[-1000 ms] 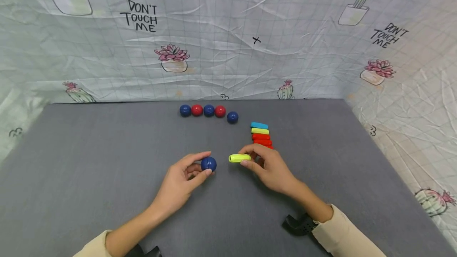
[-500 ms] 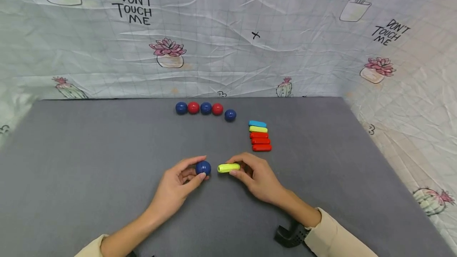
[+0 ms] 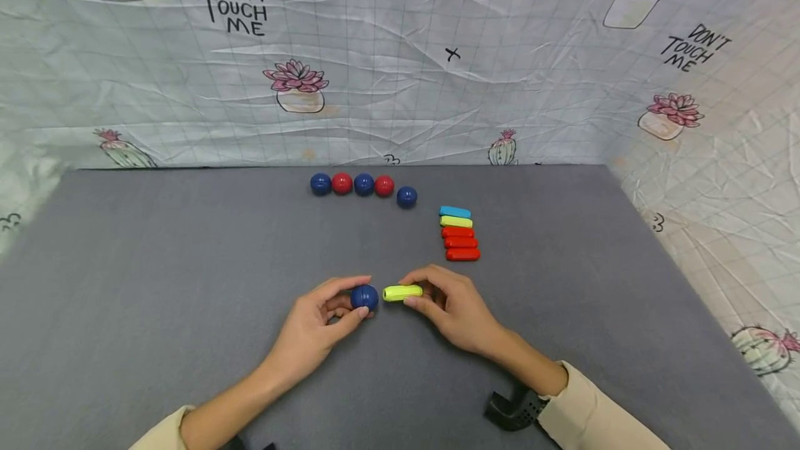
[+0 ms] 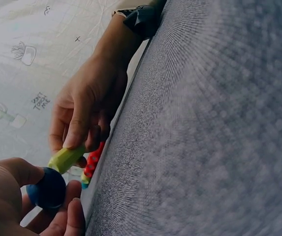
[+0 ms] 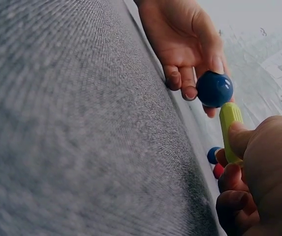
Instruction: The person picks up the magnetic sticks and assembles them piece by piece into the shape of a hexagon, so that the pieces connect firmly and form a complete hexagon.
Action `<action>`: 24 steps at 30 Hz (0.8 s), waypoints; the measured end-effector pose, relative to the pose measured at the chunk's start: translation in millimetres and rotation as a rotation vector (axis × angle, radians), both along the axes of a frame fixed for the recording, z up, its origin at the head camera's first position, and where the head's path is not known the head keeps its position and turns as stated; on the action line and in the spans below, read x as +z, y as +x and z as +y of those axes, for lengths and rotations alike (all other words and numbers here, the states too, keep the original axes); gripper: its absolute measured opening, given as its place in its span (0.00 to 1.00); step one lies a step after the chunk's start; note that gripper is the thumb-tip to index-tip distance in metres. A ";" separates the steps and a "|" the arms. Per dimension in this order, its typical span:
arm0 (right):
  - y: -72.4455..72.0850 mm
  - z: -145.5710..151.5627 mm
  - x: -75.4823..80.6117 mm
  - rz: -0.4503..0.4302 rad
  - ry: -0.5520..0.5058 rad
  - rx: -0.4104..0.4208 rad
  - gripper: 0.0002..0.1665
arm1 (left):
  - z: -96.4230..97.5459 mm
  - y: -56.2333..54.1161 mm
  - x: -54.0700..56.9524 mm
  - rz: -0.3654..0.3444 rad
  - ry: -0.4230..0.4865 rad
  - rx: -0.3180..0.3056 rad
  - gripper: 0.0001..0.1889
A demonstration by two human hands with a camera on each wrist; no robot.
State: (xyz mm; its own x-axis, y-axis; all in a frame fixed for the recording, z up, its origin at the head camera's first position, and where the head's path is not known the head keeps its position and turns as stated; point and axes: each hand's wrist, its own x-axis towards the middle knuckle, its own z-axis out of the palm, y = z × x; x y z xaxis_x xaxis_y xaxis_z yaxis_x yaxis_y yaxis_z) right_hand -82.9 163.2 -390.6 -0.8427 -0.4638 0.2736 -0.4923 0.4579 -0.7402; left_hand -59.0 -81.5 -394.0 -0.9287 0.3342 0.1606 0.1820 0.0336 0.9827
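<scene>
The left hand [image 3: 311, 332] pinches a blue ball [image 3: 364, 298] between thumb and forefinger, the thumb on the near side and the forefinger along the far side, with the other fingers bent in behind it. The right hand [image 3: 461, 311] grips a yellow stick [image 3: 403, 293] the same way, its thumb in front and its forefinger over the far side. The stick lies nearly level, pointing at the ball, with a small dark hole in its facing end; from above, a narrow gap parts the two, while in both wrist views the stick's end overlaps the ball's edge. Beyond the right hand, five more sticks lie side by side on the grey tabletop [image 3: 187, 262]: a blue stick [image 3: 455, 212] farthest off, then another yellow one, then three red sticks [image 3: 461, 243]. Farther back and to their left is a row of balls [image 3: 364, 185], blue, red, blue and red close together, with a last blue one at the right end set slightly apart and nearer the person. Behind the table hangs a wrinkled pale cloth [image 3: 400, 103] printed with potted plants and the words "DON'T TOUCH ME".
</scene>
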 end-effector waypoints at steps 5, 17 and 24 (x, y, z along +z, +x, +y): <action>0.1 -1.1 0.6 -0.015 -0.004 0.003 0.13 | 0.0 -0.1 0.2 0.010 -0.023 -0.008 0.20; 2.8 -3.1 0.2 -0.024 -0.032 0.027 0.12 | 0.4 0.3 1.0 0.002 -0.066 -0.004 0.20; 3.8 -4.2 2.0 -0.031 -0.040 0.016 0.12 | 0.3 0.9 1.7 0.012 -0.063 -0.005 0.20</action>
State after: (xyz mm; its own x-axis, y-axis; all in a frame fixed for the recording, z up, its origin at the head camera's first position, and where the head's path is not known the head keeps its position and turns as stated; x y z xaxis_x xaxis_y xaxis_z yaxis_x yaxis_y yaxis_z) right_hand -79.2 158.9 -388.6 -0.8438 -0.4663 0.2656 -0.4755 0.4205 -0.7727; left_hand -58.0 -81.2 -392.3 -0.9253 0.3483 0.1502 0.1941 0.0946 0.9764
